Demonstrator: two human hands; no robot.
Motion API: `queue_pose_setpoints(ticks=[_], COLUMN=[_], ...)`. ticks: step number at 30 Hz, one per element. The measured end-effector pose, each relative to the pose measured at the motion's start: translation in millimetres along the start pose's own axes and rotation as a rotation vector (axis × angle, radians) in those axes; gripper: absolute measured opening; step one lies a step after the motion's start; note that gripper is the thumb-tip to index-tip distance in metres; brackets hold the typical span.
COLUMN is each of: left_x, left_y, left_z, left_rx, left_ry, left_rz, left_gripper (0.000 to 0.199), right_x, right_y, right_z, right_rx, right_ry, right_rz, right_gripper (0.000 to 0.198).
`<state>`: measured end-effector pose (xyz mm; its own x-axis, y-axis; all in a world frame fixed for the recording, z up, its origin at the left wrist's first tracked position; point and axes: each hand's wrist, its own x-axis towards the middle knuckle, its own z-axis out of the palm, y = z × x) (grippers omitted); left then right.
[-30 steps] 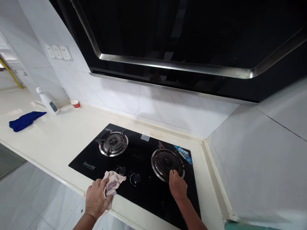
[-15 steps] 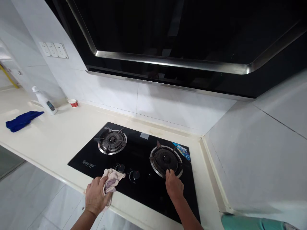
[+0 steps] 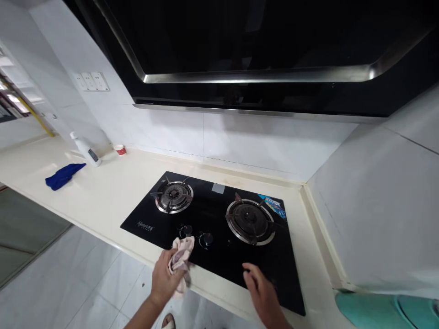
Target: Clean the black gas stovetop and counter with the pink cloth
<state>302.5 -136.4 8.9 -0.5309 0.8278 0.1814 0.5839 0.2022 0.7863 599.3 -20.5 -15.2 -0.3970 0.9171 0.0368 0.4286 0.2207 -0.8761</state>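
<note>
The left hand (image 3: pixel 162 281) clutches a bunched cloth (image 3: pixel 184 250), long axis running past its fingers (image 3: pixel 167 256) toward a stove knob (image 3: pixel 187 230). The right hand (image 3: pixel 265 294) curls loosely, thumb and forefinger narrowly parted.

Kitchen. Giveaways: black two-burner gas hob (image 3: pixel 214 212) with control knobs (image 3: pixel 207 239), set into a pale bench (image 3: pixel 113 192); big black range hood (image 3: pixel 254 45) mounted right above it. Light wall tiles (image 3: pixel 236 137), tiled floor (image 3: pixel 98 278), row of wall sockets (image 3: pixel 91 81) over the bench. White bottle (image 3: pixel 86 151) and red-and-white cup (image 3: pixel 120 150) by the wall. Home or commercial: can't tell.
</note>
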Motion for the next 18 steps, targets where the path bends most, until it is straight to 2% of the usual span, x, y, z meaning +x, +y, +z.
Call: queue_pose_setpoints(ticks=[2, 3, 6, 8, 10, 12, 13, 16, 18], left_x=[-18.4, -27.1, -45.7, -49.9, -48.2, -44.0, -42.2, -42.3, -47.3], left_y=[22.2, 35.2, 75.9, 99.1, 115.2, 122.4, 122.5, 109.8, 93.2], left_z=[20.5, 32.5, 65.1, 76.5, 78.5, 75.4, 73.6, 73.3, 78.0], left_rx=[-0.303, -0.441, -0.822, -1.027, -1.138, -1.107, -1.037, -0.771, -0.683], left_ry=[-0.123, -0.188, -0.358, -0.483, -0.618, -0.716, -0.725, -0.592, -0.495], left_rz=[-0.156, -0.232, -0.422, -0.491, -0.52, -0.515, -0.48, -0.317, -0.32], left_gripper=[0.041, 0.045, 0.061, 0.066, 0.066, 0.065, 0.065, 0.059, 0.061], right_x=[-27.0, -37.8, -55.5, -55.0, -48.5, -39.8, -35.2, -19.5, -7.2], right_y=[-9.5, -15.4, -31.1, -36.0, -36.0, -33.6, -32.1, -28.0, -26.5], right_z=[18.8, 29.4, 56.4, 60.2, 48.0, 25.0, 12.7, -11.7, -11.3], right_rx=[0.127, 0.198, 0.417, 0.53, 0.563, 0.488, 0.409, 0.046, -0.238], right_ry=[-0.18, -0.226, -0.187, -0.117, -0.069, -0.031, 0.004, 0.154, 0.212], right_rz=[0.01, 0.0, -0.064, -0.057, -0.017, -0.02, -0.055, -0.2, -0.228], right_gripper=[0.046, 0.058, 0.094, 0.094, 0.076, 0.057, 0.05, 0.039, 0.042])
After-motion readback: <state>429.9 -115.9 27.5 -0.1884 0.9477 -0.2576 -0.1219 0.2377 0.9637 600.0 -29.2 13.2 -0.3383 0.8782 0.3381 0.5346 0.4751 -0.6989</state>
